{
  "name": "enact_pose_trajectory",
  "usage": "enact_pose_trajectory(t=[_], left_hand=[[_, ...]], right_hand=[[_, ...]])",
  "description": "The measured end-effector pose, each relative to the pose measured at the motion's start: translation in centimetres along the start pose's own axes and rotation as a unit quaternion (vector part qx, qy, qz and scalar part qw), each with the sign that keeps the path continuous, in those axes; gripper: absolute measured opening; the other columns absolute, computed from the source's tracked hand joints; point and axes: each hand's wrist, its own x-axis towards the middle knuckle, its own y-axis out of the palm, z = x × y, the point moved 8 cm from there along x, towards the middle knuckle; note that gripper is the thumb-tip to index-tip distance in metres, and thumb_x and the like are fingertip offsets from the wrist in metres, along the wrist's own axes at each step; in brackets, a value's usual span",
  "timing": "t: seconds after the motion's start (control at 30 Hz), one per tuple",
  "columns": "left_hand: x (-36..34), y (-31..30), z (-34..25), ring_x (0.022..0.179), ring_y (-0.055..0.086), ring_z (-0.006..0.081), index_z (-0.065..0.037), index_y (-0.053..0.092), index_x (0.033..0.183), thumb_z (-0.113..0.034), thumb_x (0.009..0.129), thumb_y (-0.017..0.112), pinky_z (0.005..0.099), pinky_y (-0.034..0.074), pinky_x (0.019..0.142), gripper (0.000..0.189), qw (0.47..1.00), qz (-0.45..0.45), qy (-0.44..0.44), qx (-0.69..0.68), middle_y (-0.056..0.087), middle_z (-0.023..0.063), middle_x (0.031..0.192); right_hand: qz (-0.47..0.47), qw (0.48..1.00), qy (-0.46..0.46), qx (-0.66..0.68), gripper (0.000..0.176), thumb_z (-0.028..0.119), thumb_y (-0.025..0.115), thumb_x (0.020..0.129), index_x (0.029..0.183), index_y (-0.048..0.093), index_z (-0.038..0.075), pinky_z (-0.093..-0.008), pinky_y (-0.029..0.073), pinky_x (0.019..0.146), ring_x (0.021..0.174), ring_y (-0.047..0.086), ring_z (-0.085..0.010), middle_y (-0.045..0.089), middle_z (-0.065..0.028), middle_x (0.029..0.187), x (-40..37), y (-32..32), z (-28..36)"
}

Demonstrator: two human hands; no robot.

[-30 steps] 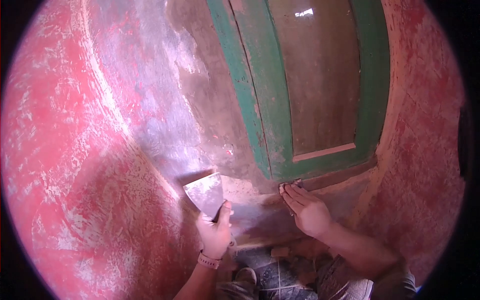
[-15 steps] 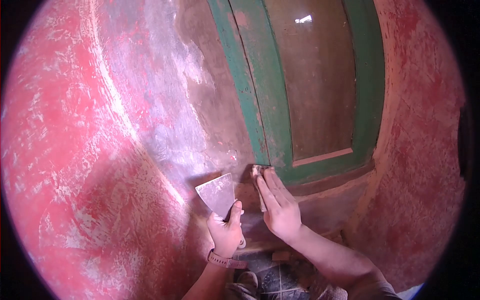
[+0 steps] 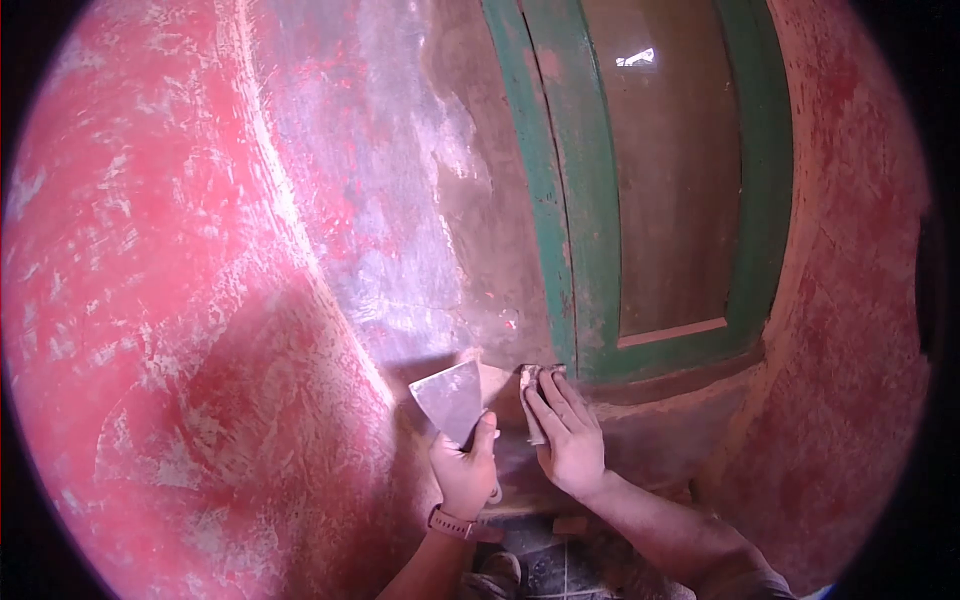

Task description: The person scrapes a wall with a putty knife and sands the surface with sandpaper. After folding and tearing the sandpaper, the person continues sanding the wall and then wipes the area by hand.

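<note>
My left hand [image 3: 466, 478] is wrapped round the handle of a scraper [image 3: 449, 400], its broad metal blade pointing up and left close to the wall. My right hand [image 3: 572, 445] presses a folded piece of sandpaper [image 3: 531, 388] flat against the wall, fingers stretched over it. The sandpaper lies just left of the lower corner of the green window frame [image 3: 640, 358]. Beneath my palm, the rest of the sandpaper is hidden.
A red, patchily scraped wall [image 3: 180, 300] curves along the left. Bare grey-brown plaster [image 3: 500, 260] borders the frame, which holds a brown pane [image 3: 675, 200]. Another red wall [image 3: 860, 300] stands at right. Below are dark floor tiles [image 3: 545, 565] and a shoe [image 3: 508, 568].
The view has shifted, so the window sits further right and lower. My right hand has slid the sandpaper left, off the frame's corner. My left hand still holds the scraper.
</note>
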Motion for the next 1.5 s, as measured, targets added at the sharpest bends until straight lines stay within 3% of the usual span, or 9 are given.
enact_pose_trajectory(t=[0.27,0.67,0.77,0.87,0.9,1.0,1.13,1.2,1.5], left_hand=[[-0.2,0.8,-0.1,0.083,0.070,0.0104,0.005,0.073,0.106,-0.011,0.100,0.078,0.0273,0.058,0.075,0.018,0.999,0.025,0.000,-0.022,0.076,0.0049,0.096],[0.1,-0.5,0.1,0.078,0.069,0.0103,0.003,0.072,0.107,-0.012,0.100,0.078,0.0252,0.053,0.065,0.018,1.000,0.005,-0.006,0.005,0.074,0.0037,0.093],[-0.1,-0.8,-0.4,0.078,0.069,0.0102,0.003,0.072,0.106,-0.012,0.100,0.078,0.0248,0.053,0.065,0.017,1.000,-0.004,-0.013,0.007,0.074,0.0039,0.093],[-0.1,-1.1,-0.2,0.078,0.069,0.0099,0.003,0.072,0.105,-0.012,0.100,0.078,0.0246,0.053,0.065,0.017,1.000,-0.005,-0.008,0.013,0.074,0.0037,0.093],[0.0,-1.2,0.0,0.078,0.069,0.0098,0.003,0.072,0.105,-0.012,0.100,0.078,0.0246,0.053,0.065,0.017,1.000,-0.004,-0.004,0.014,0.074,0.0035,0.092],[0.2,-0.8,0.4,0.078,0.068,0.0094,0.004,0.072,0.104,-0.012,0.100,0.078,0.0248,0.053,0.066,0.017,1.000,0.004,-0.004,0.019,0.074,0.0033,0.091],[-0.2,0.9,0.2,0.078,0.068,0.0096,0.004,0.073,0.104,-0.011,0.100,0.078,0.0257,0.054,0.068,0.017,1.000,0.014,-0.019,0.018,0.074,0.0033,0.091],[-0.3,1.9,0.3,0.079,0.068,0.0100,0.004,0.073,0.104,-0.011,0.100,0.078,0.0261,0.055,0.070,0.017,0.999,0.029,-0.020,0.015,0.075,0.0035,0.092],[-0.3,2.7,0.2,0.081,0.067,0.0090,0.004,0.073,0.105,-0.010,0.100,0.078,0.0257,0.055,0.074,0.015,0.999,0.041,-0.011,0.006,0.074,0.0034,0.093]], right_hand=[[-0.020,0.999,-0.014,-0.048,0.071,0.005,0.066,0.080,0.151,0.059,0.010,-0.0468,0.049,0.106,0.141,0.055,-0.0356,0.054,-0.0177,0.158,0.5,0.6,-0.3],[0.089,0.984,-0.032,-0.149,0.057,0.009,0.058,0.090,0.148,0.060,0.009,-0.0447,0.054,0.096,0.133,0.065,-0.0258,0.065,-0.0145,0.149,-1.4,-0.6,-2.4],[0.066,0.993,-0.003,-0.101,0.057,0.005,0.059,0.090,0.147,0.059,0.008,-0.0481,0.060,0.087,0.120,0.073,-0.0317,0.070,-0.0185,0.138,-2.1,-1.6,-3.2],[0.092,0.979,0.177,-0.035,0.060,0.001,0.060,0.088,0.147,0.058,0.007,-0.0500,0.062,0.082,0.106,0.076,-0.0386,0.074,-0.0226,0.127,-1.4,-3.9,-4.5],[-0.017,0.992,0.124,0.015,0.063,0.000,0.063,0.086,0.148,0.058,0.007,-0.0492,0.064,0.078,0.098,0.077,-0.0416,0.075,-0.0245,0.122,-0.6,-5.5,-4.3],[-0.137,0.988,0.054,-0.055,0.063,0.001,0.063,0.086,0.148,0.059,0.008,-0.0449,0.065,0.078,0.098,0.078,-0.0374,0.075,-0.0228,0.126,1.2,-7.7,-2.7],[-0.004,0.990,0.084,-0.116,0.063,0.007,0.066,0.086,0.149,0.060,0.010,-0.0388,0.065,0.079,0.102,0.079,-0.0299,0.071,-0.0196,0.137,1.3,-3.4,-1.7],[-0.002,0.991,0.018,-0.131,0.071,0.014,0.071,0.083,0.152,0.057,0.010,-0.0409,0.065,0.082,0.112,0.077,-0.0299,0.067,-0.0193,0.144,0.9,-1.2,-0.8],[0.106,0.989,0.023,-0.096,0.100,0.020,0.084,0.067,0.159,0.048,0.005,-0.0445,0.049,0.105,0.131,0.060,-0.0361,0.051,-0.0223,0.160,0.3,-0.8,-0.9]])
